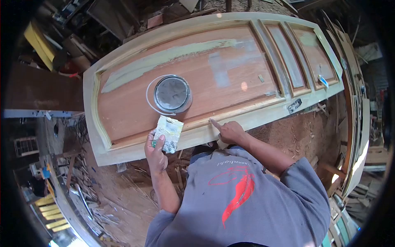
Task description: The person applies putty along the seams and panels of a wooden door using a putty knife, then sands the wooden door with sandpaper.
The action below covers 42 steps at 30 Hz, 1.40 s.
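Note:
My left hand [156,149] is closed on a small rectangular putty board [168,133], smeared with pale and greenish filler, its thumb across the face. A bit of green shows by the thumb. My right hand [230,132] has its index finger stretched out, the tip at the near moulding of a wooden panel door [197,99]; the other fingers curl in, and I see nothing held. Behind the board stands an open can [173,94] of grey paste, its wire handle lowered to the left. Pale filler streaks [164,59] and grey patches cover parts of the door panel.
A blue-and-white scraper [323,81] lies at the door's right end. A black-marked piece [294,106] rests on the near rail. Wood scraps [140,181] litter the floor below. Boards [357,136] lean at the right, and a yellow object [39,45] is at upper left.

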Available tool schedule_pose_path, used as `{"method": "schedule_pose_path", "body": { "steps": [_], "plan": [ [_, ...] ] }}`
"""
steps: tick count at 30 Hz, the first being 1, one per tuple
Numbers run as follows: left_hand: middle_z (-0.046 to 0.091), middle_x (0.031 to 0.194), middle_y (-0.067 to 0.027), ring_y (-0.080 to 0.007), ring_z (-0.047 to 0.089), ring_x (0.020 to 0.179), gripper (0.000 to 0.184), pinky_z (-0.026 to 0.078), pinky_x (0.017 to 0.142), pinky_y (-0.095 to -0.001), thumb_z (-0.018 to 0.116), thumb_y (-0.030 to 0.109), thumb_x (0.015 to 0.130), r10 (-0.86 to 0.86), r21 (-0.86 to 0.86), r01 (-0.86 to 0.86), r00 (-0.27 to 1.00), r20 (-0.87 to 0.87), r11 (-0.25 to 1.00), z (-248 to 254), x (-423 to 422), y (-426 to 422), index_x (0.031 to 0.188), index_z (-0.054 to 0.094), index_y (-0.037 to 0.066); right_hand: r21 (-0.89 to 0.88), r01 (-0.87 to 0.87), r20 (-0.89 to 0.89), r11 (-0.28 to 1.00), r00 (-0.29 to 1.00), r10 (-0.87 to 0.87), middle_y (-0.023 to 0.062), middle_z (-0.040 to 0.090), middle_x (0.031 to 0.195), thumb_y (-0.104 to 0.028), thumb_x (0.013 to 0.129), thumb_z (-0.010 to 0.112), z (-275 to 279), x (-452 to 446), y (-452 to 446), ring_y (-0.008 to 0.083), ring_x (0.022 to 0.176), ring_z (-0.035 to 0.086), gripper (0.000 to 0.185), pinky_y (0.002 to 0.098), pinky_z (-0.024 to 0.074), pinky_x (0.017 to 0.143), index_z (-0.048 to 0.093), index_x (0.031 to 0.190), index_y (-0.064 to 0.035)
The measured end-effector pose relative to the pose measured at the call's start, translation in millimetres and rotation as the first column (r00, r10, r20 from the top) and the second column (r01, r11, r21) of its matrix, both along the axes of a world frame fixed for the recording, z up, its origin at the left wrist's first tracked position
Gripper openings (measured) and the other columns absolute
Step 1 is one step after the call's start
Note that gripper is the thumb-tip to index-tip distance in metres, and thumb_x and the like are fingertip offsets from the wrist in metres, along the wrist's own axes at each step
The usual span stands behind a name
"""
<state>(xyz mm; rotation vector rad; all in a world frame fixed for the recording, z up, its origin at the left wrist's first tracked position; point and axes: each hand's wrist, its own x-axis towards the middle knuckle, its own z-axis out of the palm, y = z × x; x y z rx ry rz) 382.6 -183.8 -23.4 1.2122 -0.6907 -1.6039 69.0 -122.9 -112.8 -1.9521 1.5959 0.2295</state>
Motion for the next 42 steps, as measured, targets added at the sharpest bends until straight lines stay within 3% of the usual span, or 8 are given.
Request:
{"method": "schedule_pose_path", "body": {
  "steps": [11, 17, 20, 23, 26, 32, 38, 42],
  "plan": [
    [0.074, 0.119, -0.0104, -0.0166, 0.073, 0.105, 0.034, 0.058, 0.095, -0.0325, 0.072, 0.004, 0.100, 0.044, 0.031, -0.043, 0.999, -0.023, 0.999, -8.5, 9.6, 29.1, 0.131, 0.062, -0.002, -0.155, -0.044, -0.163, 0.987, 0.986, 0.018, 0.0108, 0.075, 0.072, -0.015, 0.092, 0.058, -35.1, 18.7, 8.0, 0.0267, 0.064, 0.073, 0.081, 0.0431, 0.0530, 0.061, 0.033, 0.165, 0.0070],
    [0.074, 0.119, -0.0100, -0.0161, 0.073, 0.104, 0.033, 0.058, 0.094, -0.0325, 0.072, 0.005, 0.100, 0.042, 0.008, -0.042, 0.999, -0.008, 0.999, 0.5, 6.0, 33.9, 0.131, 0.062, -0.002, -0.057, -0.158, -0.375, 0.986, 0.919, 0.126, 0.0107, 0.075, 0.072, -0.013, 0.090, 0.058, -42.4, 26.1, -1.8, 0.0261, 0.064, 0.074, 0.082, 0.0432, 0.0538, 0.061, 0.029, 0.159, 0.0217],
    [0.074, 0.119, -0.0104, -0.0159, 0.073, 0.104, 0.034, 0.058, 0.094, -0.0323, 0.072, 0.005, 0.100, 0.027, 0.020, -0.026, 0.999, -0.035, 0.999, -3.0, 11.8, 35.7, 0.131, 0.062, -0.001, -0.126, -0.007, -0.221, 0.992, 0.975, -0.021, 0.0117, 0.077, 0.077, -0.013, 0.094, 0.057, -12.9, 15.0, -4.2, 0.0284, 0.069, 0.075, 0.078, 0.0444, 0.0564, 0.064, 0.031, 0.163, 0.0121],
    [0.074, 0.119, -0.0108, -0.0163, 0.073, 0.104, 0.034, 0.059, 0.093, -0.0324, 0.073, 0.006, 0.100, 0.002, 0.010, -0.002, 1.000, -0.016, 1.000, -4.6, 11.5, 36.7, 0.131, 0.062, -0.001, -0.075, -0.093, -0.142, 0.993, 0.987, 0.081, 0.0123, 0.077, 0.076, -0.014, 0.093, 0.057, 9.1, 10.5, 4.0, 0.0291, 0.070, 0.075, 0.081, 0.0442, 0.0557, 0.064, 0.031, 0.167, 0.0048],
    [0.074, 0.119, -0.0110, -0.0168, 0.073, 0.104, 0.035, 0.060, 0.092, -0.0330, 0.073, 0.007, 0.100, 0.005, 0.015, -0.005, 1.000, -0.006, 1.000, -5.8, 5.8, 36.2, 0.131, 0.062, -0.002, -0.112, -0.132, -0.154, 0.985, 0.982, 0.114, 0.0126, 0.076, 0.074, -0.014, 0.091, 0.058, -13.3, 4.8, 15.6, 0.0301, 0.069, 0.075, 0.083, 0.0441, 0.0548, 0.063, 0.030, 0.169, -0.0001],
    [0.074, 0.119, -0.0117, -0.0176, 0.073, 0.105, 0.036, 0.060, 0.092, -0.0335, 0.073, 0.006, 0.099, -0.020, -0.004, 0.020, 1.000, -0.013, 1.000, 1.4, -3.8, 33.6, 0.132, 0.061, -0.003, -0.182, -0.125, -0.139, 0.975, 0.985, 0.100, 0.0139, 0.075, 0.073, -0.018, 0.087, 0.063, -33.4, -12.7, 22.4, 0.0339, 0.067, 0.074, 0.083, 0.0491, 0.0549, 0.066, 0.039, 0.165, -0.0006],
    [0.074, 0.120, -0.0111, -0.0173, 0.073, 0.104, 0.035, 0.060, 0.093, -0.0332, 0.072, 0.005, 0.100, -0.017, -0.001, 0.017, 1.000, -0.018, 1.000, -3.4, -2.7, 36.0, 0.132, 0.062, -0.003, -0.069, 0.068, 0.012, 0.995, 0.998, -0.067, 0.0177, 0.077, 0.083, -0.022, 0.088, 0.069, 4.1, 6.4, -0.6, 0.0378, 0.082, 0.076, 0.081, 0.0503, 0.0577, 0.076, 0.044, 0.163, -0.0059],
    [0.074, 0.119, -0.0104, -0.0164, 0.073, 0.103, 0.035, 0.059, 0.093, -0.0325, 0.072, 0.005, 0.100, 0.002, 0.008, -0.002, 1.000, -0.001, 1.000, -2.8, -1.8, 37.4, 0.132, 0.062, -0.002, 0.041, 0.140, -0.020, 0.989, 0.990, -0.139, 0.0210, 0.078, 0.090, -0.024, 0.088, 0.070, -6.3, 9.7, -6.3, 0.0404, 0.088, 0.076, 0.082, 0.0520, 0.0580, 0.081, 0.043, 0.164, -0.0077]
  ]
}}
